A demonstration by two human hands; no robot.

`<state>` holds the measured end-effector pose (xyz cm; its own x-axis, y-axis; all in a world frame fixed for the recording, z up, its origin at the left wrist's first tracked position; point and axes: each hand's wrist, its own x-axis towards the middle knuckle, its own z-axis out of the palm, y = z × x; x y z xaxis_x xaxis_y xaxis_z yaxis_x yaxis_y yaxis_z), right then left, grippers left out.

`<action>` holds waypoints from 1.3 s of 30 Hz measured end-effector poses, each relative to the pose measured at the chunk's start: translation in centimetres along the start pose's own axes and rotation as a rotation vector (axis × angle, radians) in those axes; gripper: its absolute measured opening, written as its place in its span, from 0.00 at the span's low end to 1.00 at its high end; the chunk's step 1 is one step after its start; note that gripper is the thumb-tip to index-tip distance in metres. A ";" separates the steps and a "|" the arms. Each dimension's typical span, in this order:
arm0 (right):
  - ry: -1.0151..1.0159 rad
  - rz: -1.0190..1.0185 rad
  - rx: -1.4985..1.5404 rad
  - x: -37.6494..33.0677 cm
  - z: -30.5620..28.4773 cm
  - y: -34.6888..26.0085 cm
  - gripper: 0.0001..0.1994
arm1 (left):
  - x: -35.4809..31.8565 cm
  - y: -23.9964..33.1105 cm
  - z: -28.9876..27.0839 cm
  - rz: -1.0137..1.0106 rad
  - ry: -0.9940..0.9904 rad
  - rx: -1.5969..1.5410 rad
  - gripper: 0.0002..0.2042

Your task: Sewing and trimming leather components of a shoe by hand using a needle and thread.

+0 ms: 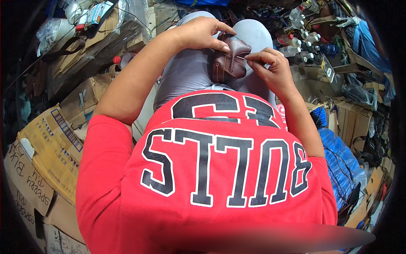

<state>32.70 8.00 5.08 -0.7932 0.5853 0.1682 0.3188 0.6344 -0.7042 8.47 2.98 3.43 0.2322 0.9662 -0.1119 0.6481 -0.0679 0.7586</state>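
A dark brown leather shoe with visible seams rests on my lap between my grey-clad knees. My left hand curls over its far left side, thumb and fingers pressing on the leather. At the shoe's right side, my right hand has thumb and forefinger pinched together close to the leather. Whatever sits in that pinch is too small to make out. A thin light line, perhaps thread, runs along the shoe's left side.
Several plastic bottles stand to the far right. Flattened cardboard boxes lie at the left, and a blue plastic bundle lies at the right. A white container sits at the far left among clutter.
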 end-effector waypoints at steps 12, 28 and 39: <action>-0.071 0.070 -0.013 0.5 -0.6 -0.6 0.05 | 0.1 -0.6 0.3 -0.031 0.006 -0.061 0.25; -0.112 0.168 0.105 0.7 -0.4 -0.2 0.06 | 0.2 -0.6 0.5 -0.038 0.013 -0.109 0.25; -0.142 0.139 0.105 1.2 -0.7 -0.5 0.06 | 0.4 -0.6 0.5 -0.054 -0.001 -0.108 0.24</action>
<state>31.95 8.72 6.06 -0.8128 0.5819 -0.0294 0.3804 0.4918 -0.7833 8.50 3.25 2.63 0.1996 0.9675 -0.1549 0.5780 0.0114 0.8159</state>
